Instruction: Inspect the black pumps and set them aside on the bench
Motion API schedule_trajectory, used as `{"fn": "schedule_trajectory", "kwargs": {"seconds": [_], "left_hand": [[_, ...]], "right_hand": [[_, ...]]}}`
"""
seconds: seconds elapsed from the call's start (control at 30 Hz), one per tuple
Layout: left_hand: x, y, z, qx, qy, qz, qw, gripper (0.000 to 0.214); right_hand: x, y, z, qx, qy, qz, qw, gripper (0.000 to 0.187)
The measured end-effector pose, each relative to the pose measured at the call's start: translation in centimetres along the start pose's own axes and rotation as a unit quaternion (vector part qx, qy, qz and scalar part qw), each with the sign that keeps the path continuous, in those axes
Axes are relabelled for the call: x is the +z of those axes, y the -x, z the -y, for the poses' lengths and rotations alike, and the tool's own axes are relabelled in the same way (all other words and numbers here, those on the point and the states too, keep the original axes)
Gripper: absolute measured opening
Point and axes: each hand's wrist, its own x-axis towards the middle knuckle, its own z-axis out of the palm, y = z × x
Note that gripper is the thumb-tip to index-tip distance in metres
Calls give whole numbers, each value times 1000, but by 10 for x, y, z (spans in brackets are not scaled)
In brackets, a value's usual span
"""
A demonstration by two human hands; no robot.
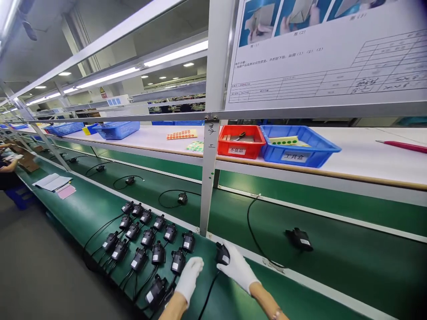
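My right hand, in a white glove, is closed around a small black pump with a white label. A black cable hangs from this pump and runs down over the green bench. To its left is my gloved left hand, loosely bent, with nothing visible in its fingers. It is beside a group of several similar black pumps standing in rows, their cables trailing toward the bench's front edge. The nearest of these, a black pump, is partly next to my left fingers.
Beyond a metal rail, a darker green belt carries spaced pumps, including one black pump. A metal post rises ahead. The shelf above holds a red bin and a blue bin. Papers and a person's arm are farther left.
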Motion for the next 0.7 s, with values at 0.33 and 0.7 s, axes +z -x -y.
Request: {"fn": "schedule_trajectory", "kwargs": {"seconds": [0.33,0.7], "left_hand": [[93,43,-109,-88,175,398,896,102],[113,112,-165,168,79,323,928,96]], "right_hand": [[-147,111,128,-148,39,-76,985,94],[-179,154,140,-218,67,-246,942,109]]}}
